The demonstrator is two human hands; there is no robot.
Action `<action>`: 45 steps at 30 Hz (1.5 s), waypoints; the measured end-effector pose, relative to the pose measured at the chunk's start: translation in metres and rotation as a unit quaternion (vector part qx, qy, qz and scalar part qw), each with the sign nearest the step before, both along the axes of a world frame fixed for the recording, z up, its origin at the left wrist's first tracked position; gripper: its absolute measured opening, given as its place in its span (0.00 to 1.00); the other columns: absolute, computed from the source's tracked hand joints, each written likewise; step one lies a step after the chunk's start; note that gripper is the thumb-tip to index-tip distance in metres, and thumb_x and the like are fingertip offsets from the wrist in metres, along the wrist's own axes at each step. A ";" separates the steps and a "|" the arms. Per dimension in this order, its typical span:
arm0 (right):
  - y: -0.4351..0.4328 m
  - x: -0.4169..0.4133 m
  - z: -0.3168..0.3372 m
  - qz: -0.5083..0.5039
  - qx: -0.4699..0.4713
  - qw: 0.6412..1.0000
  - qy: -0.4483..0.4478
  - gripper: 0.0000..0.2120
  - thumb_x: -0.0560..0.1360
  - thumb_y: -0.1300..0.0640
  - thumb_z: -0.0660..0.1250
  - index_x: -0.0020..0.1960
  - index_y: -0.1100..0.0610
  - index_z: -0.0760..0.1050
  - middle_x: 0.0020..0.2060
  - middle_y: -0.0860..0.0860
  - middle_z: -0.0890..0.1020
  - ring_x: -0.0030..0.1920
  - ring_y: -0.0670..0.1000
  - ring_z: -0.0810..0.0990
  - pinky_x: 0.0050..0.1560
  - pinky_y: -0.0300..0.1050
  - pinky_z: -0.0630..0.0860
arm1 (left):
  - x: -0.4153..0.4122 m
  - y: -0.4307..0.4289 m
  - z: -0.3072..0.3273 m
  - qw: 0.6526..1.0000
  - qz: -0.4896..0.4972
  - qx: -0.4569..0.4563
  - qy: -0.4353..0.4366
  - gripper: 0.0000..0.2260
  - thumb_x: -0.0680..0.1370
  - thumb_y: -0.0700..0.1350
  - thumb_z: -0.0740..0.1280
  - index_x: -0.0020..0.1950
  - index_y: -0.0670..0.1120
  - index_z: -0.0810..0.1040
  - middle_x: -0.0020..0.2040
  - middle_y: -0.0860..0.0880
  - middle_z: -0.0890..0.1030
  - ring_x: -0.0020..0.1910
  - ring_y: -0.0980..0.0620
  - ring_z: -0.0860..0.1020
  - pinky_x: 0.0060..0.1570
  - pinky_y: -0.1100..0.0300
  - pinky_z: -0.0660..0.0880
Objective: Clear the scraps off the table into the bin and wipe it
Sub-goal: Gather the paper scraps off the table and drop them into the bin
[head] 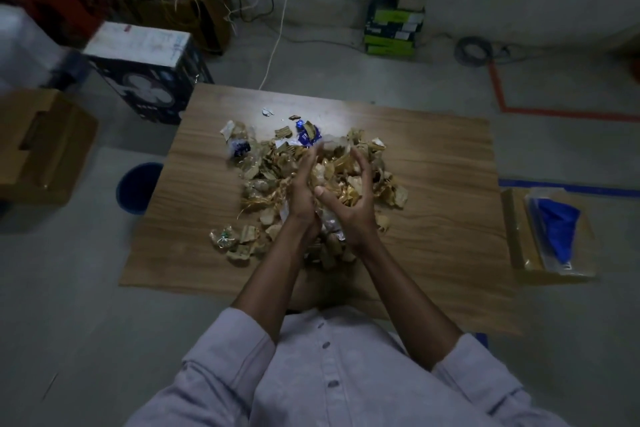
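Barely begun: left hand [304, 198] and right hand [353, 204] cup a handful of scraps [263, 163], most still heaped mid-table [433, 184], bin [136, 187] far left, wiping undone

We look down on a wooden table [433, 184] with a heap of scraps [263, 163] at its middle: torn brown card, gold foil, clear plastic, a few blue wrappers. Our left hand [303, 198] and right hand [353, 201] are cupped together, palms facing, with a bunch of scraps caught between them above the heap. A blue bin [136, 187] stands on the floor just beside the table's left edge. A box holding blue material [554, 229] sits at the right.
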State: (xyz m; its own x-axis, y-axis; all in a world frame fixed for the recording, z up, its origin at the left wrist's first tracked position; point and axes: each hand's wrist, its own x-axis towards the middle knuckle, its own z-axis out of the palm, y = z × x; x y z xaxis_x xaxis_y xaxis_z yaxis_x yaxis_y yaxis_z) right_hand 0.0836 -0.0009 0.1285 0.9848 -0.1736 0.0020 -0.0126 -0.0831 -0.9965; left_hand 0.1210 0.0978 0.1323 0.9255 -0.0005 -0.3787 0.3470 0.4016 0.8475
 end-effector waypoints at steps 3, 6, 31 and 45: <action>0.002 0.002 0.003 0.012 0.031 0.998 0.049 0.37 0.70 0.48 0.77 0.75 0.40 0.65 0.73 0.39 0.69 0.74 0.43 0.66 0.72 0.45 0.66 | 0.004 -0.002 0.002 1.000 -0.020 0.009 -0.017 0.22 0.80 0.59 0.66 0.63 0.43 0.81 0.68 0.39 0.78 0.69 0.38 0.76 0.71 0.35 0.68; 0.006 0.003 0.007 -0.001 -0.021 0.998 0.058 0.30 0.68 0.37 0.74 0.67 0.42 0.72 0.69 0.45 0.72 0.71 0.48 0.69 0.71 0.52 0.70 | 0.006 -0.003 -0.002 1.000 -0.005 -0.002 -0.030 0.20 0.79 0.56 0.68 0.62 0.41 0.81 0.64 0.39 0.81 0.65 0.38 0.78 0.69 0.36 0.71; 0.030 0.003 0.007 -0.030 0.092 0.992 0.076 0.12 0.74 0.60 0.75 0.57 0.60 0.81 0.51 0.59 0.86 0.51 0.56 0.87 0.55 0.61 0.83 | 0.006 0.009 0.012 0.998 0.031 -0.004 0.061 0.16 0.84 0.47 0.58 0.43 0.46 0.83 0.38 0.46 0.82 0.39 0.46 0.80 0.40 0.56 0.76; 0.056 0.004 -0.012 -0.039 0.102 0.988 0.109 0.28 0.68 0.46 0.79 0.61 0.60 0.80 0.55 0.55 0.86 0.56 0.53 0.85 0.59 0.56 0.82 | -0.007 0.042 0.001 0.989 0.147 0.022 -0.005 0.16 0.79 0.35 0.58 0.62 0.35 0.81 0.60 0.40 0.84 0.60 0.43 0.82 0.62 0.44 0.77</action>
